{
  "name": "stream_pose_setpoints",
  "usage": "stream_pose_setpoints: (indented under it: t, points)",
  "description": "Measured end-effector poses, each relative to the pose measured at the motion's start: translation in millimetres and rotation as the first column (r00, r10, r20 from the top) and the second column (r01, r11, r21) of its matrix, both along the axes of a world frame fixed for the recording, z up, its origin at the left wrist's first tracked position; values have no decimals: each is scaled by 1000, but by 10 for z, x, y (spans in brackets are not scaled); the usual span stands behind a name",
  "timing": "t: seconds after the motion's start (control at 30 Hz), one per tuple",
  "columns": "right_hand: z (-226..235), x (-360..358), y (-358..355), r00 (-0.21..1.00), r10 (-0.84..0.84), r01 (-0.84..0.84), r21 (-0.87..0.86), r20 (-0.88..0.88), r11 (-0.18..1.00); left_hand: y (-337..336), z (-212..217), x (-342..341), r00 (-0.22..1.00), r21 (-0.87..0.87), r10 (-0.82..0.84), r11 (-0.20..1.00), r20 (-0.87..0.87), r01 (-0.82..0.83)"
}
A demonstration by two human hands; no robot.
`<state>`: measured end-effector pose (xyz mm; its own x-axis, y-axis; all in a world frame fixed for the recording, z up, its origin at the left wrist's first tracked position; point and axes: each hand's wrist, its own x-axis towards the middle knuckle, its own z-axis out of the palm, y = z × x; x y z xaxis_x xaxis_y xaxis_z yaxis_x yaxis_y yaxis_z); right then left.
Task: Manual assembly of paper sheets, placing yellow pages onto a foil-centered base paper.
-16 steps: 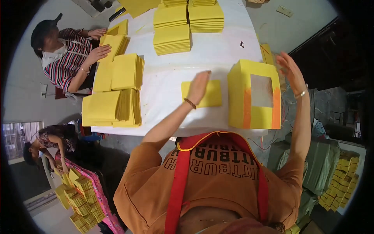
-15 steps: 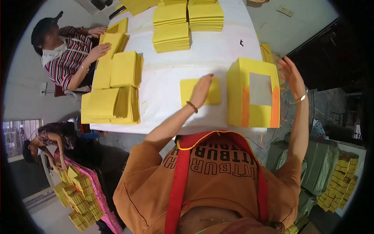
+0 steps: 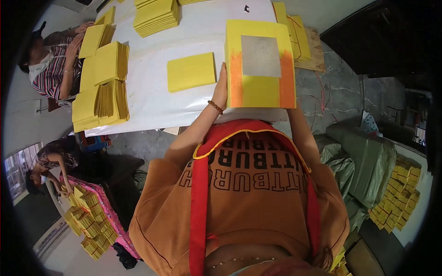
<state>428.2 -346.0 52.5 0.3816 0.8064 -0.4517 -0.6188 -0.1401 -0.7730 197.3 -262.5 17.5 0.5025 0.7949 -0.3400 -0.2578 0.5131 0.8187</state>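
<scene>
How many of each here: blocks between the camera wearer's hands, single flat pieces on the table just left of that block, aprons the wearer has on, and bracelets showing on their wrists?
Yellow block: 1
Yellow flat piece: 1
Red apron: 1
Brown bracelet: 1
Total: 4

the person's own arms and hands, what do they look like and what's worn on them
Short orange-brown sleeves, with the forearms bare below. The left hand is ungloved, with a brown beaded bracelet at its wrist. The right hand is hidden, so anything worn there cannot be made out.
</scene>
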Motion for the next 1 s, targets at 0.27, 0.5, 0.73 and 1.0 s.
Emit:
stream_pose_setpoints:
  t: [0.27, 0.5, 0.73, 1.0]
  points:
    - [125, 0, -10, 997, 41, -49, 106, 71, 993, 56, -30, 138, 977, -125, -81, 986, 198, 107]
    - [179, -18, -31, 985, 92, -121, 196, 148, 973, 61, 195, -29, 988, 341, 33, 940, -149, 19]
    - [133, 243, -153, 984, 49, -98, 286, 172, 953, 249, 177, -927, 320, 521, 722, 67, -614, 851]
    - [326, -19, -118, 931, 25, -148, 313, 364, 938, 618, -92, -933, 323, 414, 667, -24, -672, 910]
